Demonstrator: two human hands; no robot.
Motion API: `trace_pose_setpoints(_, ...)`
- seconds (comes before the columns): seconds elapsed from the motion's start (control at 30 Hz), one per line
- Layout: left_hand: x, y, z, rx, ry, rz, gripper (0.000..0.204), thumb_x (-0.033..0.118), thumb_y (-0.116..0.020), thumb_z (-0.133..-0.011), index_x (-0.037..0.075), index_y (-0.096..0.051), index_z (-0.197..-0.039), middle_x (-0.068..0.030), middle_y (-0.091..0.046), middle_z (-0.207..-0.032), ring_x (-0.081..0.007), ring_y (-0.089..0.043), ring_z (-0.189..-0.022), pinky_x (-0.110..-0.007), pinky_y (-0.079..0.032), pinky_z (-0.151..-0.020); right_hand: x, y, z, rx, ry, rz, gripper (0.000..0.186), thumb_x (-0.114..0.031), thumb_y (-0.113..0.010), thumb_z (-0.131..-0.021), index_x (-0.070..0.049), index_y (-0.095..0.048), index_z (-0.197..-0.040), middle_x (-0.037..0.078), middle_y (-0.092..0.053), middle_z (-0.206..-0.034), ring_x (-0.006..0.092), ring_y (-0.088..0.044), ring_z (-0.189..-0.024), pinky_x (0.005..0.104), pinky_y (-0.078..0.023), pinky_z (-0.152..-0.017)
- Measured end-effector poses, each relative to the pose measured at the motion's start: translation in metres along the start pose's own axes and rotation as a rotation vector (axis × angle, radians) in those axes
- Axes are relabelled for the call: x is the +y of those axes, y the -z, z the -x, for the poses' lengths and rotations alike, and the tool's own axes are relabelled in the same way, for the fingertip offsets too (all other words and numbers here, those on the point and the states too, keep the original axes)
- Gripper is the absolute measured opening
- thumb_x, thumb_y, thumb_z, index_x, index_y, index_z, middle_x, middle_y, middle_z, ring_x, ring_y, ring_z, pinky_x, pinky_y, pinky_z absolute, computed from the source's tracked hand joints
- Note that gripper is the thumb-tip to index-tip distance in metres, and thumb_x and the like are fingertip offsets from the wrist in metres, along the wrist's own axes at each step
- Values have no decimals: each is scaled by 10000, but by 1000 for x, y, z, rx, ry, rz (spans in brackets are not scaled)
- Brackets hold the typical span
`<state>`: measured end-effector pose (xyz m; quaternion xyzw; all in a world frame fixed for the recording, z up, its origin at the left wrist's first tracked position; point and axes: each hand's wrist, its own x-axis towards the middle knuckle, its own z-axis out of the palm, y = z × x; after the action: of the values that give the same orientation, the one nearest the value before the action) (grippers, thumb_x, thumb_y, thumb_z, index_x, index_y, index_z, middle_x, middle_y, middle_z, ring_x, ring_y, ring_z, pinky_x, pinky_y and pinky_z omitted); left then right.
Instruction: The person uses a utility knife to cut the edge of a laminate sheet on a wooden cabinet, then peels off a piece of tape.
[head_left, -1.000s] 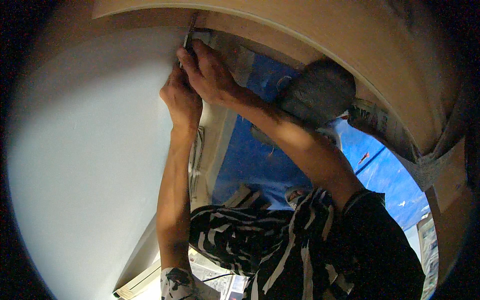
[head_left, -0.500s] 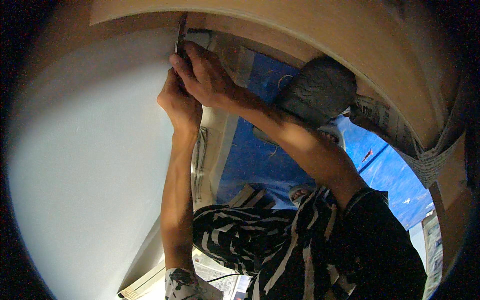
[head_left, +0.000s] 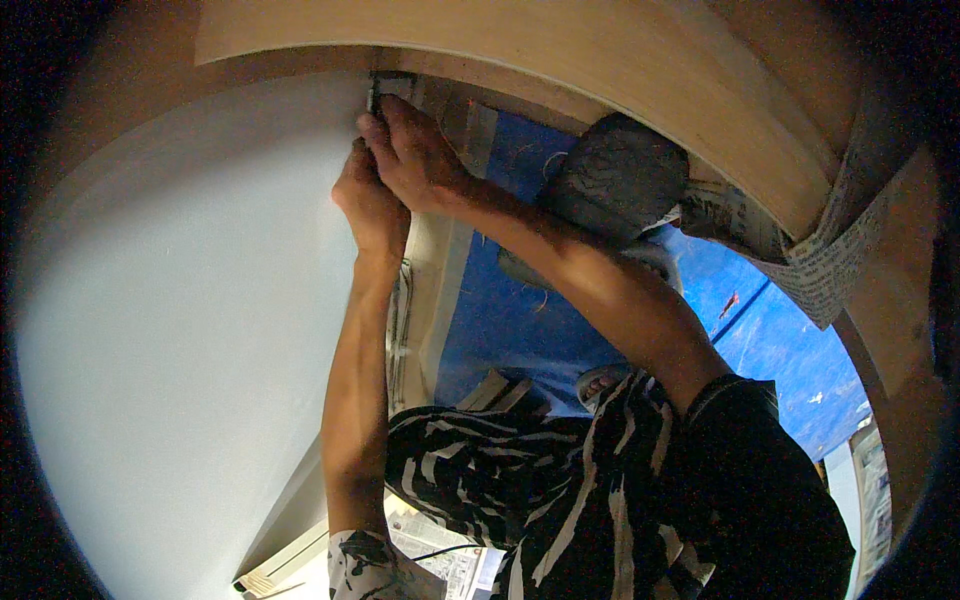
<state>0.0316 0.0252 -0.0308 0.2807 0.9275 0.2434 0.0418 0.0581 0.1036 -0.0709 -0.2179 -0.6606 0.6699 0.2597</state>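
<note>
Both my hands meet at the upper left, beside a white wall panel (head_left: pixel 190 300) and just under a curved-looking wooden board (head_left: pixel 430 25). My right hand (head_left: pixel 418 155) is closed around a thin, dark, narrow tool or strip (head_left: pixel 375 92) with a pale edge; its kind is unclear. That piece stands upright along the panel's edge, pointing toward the board. Directly below, my left hand (head_left: pixel 372 200) has its fingers curled together, touching my right hand. Whatever the left fingers grip is hidden behind them.
A blue sheet (head_left: pixel 520 335) covers the floor, with a dark rounded bundle (head_left: pixel 620 180) at its far side. Printed newspaper (head_left: pixel 840 255) hangs from the woodwork at right. Long pale strips (head_left: pixel 290 555) lie at lower left, beside more newspaper (head_left: pixel 455 565).
The view has shifted, so the board sits lower in the picture. My hands have moved slightly closer to it, and less of the thin dark piece shows above them.
</note>
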Motion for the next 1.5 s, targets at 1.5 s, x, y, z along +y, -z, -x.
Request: trace_pose_setpoints(1.5, 55, 2, -74, 203, -81, 413, 173, 129, -599, -933, -7, -702, -910, -124, -722, -825, -182, -716, -704, -304, -567, -599, -88, 197, 37, -155, -202, 290, 316, -287, -626, -949, -24, -629, -1123, 179, -666, -880, 348, -641, -819, 413, -494, -764)
